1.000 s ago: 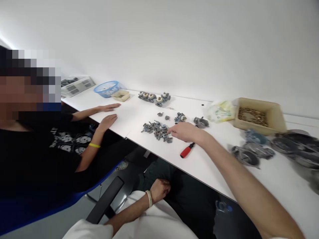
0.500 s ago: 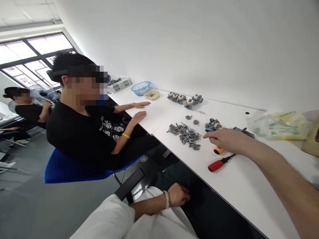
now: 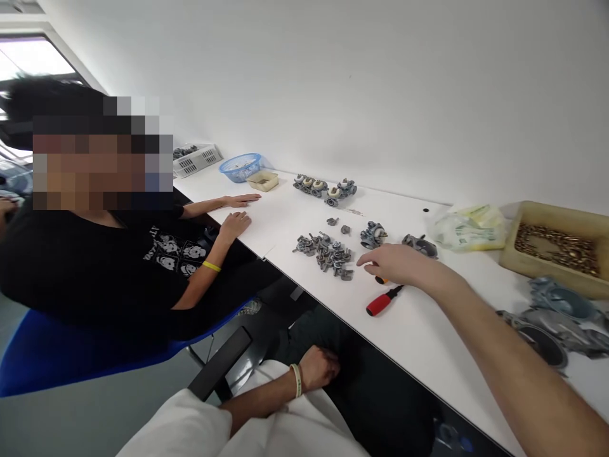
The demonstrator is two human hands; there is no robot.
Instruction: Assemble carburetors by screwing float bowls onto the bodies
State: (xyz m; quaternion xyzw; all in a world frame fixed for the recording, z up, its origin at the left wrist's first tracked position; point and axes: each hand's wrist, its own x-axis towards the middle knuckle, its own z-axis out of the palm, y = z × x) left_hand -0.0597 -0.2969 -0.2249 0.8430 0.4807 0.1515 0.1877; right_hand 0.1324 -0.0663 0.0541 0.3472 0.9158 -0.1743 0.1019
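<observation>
The half-curled right hand (image 3: 402,261) points beside the metal parts (image 3: 327,254); near them lies a red screwdriver (image 3: 379,304). I cannot tell what the left hand (image 3: 318,369) holds

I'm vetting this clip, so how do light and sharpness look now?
Head view: the window glares nearly white; head view: the red screwdriver looks fairly sharp; head view: coarse pixels hide the co-worker's face.

Your right hand (image 3: 392,261) is above the desk (image 3: 442,330), a fingertip just beside the small metal parts (image 3: 328,257). Red-handled screwdriver (image 3: 379,304) near. Your left hand (image 3: 321,368) rests in your lap. Co-worker (image 3: 109,270) sits left, both palms down.
</observation>
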